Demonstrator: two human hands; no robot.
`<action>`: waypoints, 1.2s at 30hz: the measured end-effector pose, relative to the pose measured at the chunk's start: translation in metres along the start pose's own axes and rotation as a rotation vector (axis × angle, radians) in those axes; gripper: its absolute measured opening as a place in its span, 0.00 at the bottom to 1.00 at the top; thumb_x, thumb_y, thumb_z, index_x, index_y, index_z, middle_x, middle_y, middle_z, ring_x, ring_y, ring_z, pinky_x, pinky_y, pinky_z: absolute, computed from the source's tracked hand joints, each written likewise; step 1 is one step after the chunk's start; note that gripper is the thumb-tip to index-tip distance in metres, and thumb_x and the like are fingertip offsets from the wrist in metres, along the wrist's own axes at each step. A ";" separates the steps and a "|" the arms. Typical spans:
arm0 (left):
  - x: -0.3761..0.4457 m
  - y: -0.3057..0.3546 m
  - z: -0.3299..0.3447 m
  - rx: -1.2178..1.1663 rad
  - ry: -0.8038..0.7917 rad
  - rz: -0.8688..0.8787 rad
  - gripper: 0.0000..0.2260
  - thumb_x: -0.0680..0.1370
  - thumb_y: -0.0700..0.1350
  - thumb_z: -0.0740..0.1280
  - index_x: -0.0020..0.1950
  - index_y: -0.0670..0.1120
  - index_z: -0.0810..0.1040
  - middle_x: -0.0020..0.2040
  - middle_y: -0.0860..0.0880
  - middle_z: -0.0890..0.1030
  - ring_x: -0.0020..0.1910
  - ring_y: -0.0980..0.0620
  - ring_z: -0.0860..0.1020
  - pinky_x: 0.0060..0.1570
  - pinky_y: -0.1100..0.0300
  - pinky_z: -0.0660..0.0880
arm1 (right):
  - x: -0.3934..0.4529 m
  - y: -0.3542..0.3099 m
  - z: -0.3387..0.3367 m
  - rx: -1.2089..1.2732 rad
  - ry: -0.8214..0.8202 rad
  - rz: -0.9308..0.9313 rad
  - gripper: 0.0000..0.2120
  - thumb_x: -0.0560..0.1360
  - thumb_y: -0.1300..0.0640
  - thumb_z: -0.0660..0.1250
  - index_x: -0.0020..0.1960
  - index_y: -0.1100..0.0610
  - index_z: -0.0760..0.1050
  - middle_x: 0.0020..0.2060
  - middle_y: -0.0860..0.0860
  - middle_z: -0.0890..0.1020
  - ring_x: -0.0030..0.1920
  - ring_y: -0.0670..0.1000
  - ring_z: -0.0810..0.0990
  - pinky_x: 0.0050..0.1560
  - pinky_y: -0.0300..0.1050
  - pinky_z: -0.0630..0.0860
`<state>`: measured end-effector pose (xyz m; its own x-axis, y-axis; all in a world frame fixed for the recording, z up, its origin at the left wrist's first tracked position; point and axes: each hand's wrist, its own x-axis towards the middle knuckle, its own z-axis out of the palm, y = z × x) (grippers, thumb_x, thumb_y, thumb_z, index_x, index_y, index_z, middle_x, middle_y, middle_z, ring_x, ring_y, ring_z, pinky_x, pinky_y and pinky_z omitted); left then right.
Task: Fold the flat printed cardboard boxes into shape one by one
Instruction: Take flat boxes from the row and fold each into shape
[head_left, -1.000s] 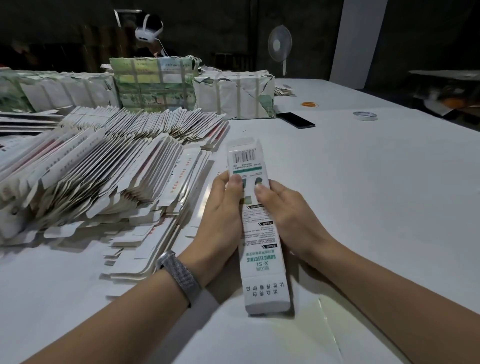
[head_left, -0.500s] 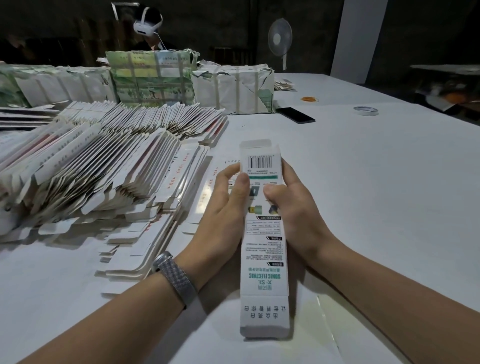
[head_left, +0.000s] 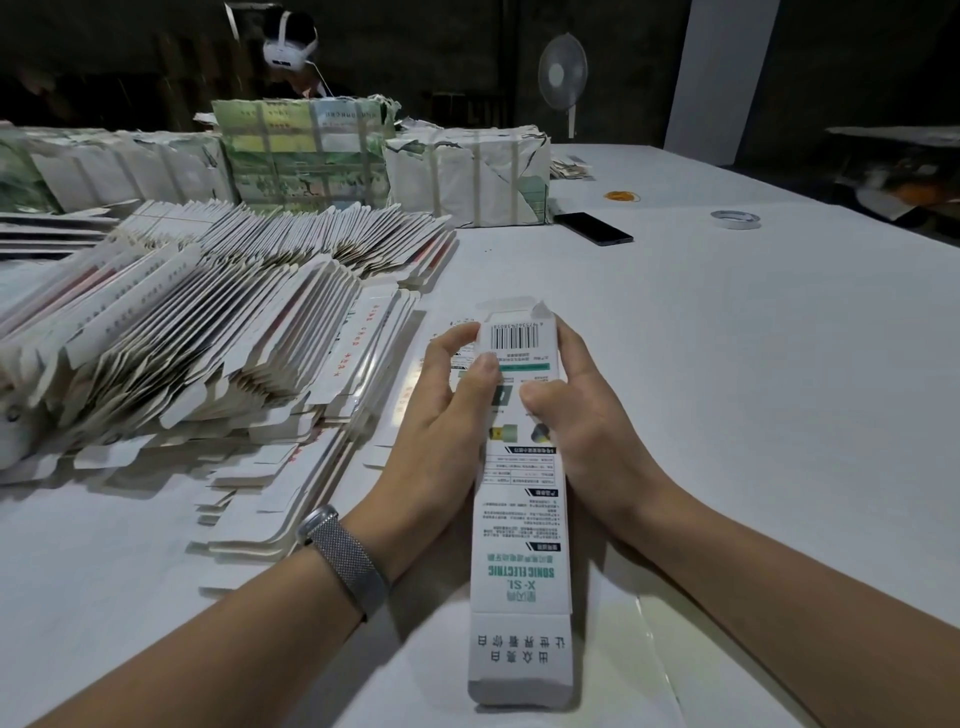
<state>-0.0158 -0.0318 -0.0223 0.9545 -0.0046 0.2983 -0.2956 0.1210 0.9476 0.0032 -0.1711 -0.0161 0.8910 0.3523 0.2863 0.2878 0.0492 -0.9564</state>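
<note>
Pinching a long white printed box (head_left: 522, 499) from both sides, the left hand (head_left: 441, 431) and right hand (head_left: 582, 426) curl their fingers (head_left: 485, 371) round its far half, thumbs pressed on the top face below the barcode. The box is held above the white counter (head_left: 753, 364); its far end flaps stand open, and whether anything is inside cannot be told. Left of it lies a fanned heap of flat boxes (head_left: 208, 332). Beyond stand wrapped bundles (head_left: 470, 179), a phone (head_left: 593, 228) and a tape roll (head_left: 736, 219).
</note>
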 end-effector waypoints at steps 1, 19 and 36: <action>0.000 0.000 0.000 -0.008 0.001 -0.010 0.12 0.79 0.57 0.63 0.63 0.61 0.72 0.51 0.51 0.87 0.44 0.51 0.86 0.39 0.61 0.80 | 0.000 0.000 0.000 0.010 -0.005 0.005 0.26 0.74 0.54 0.60 0.71 0.38 0.65 0.54 0.49 0.85 0.50 0.56 0.86 0.52 0.65 0.81; -0.001 0.003 0.002 -0.025 -0.046 -0.038 0.09 0.77 0.51 0.61 0.57 0.56 0.72 0.41 0.47 0.84 0.36 0.50 0.81 0.35 0.55 0.79 | 0.006 0.002 -0.003 0.044 0.130 0.013 0.07 0.72 0.51 0.63 0.49 0.49 0.75 0.43 0.51 0.86 0.39 0.51 0.85 0.37 0.44 0.78; 0.000 -0.002 -0.002 -0.074 -0.057 -0.055 0.16 0.74 0.58 0.67 0.62 0.66 0.72 0.45 0.45 0.86 0.40 0.48 0.85 0.37 0.57 0.80 | 0.006 -0.003 -0.004 0.152 0.137 -0.078 0.13 0.74 0.56 0.66 0.58 0.49 0.76 0.48 0.53 0.84 0.42 0.52 0.85 0.41 0.44 0.80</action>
<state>-0.0150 -0.0299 -0.0248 0.9647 -0.0698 0.2540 -0.2368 0.1922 0.9524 0.0093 -0.1732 -0.0110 0.9106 0.2117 0.3548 0.3108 0.2150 -0.9258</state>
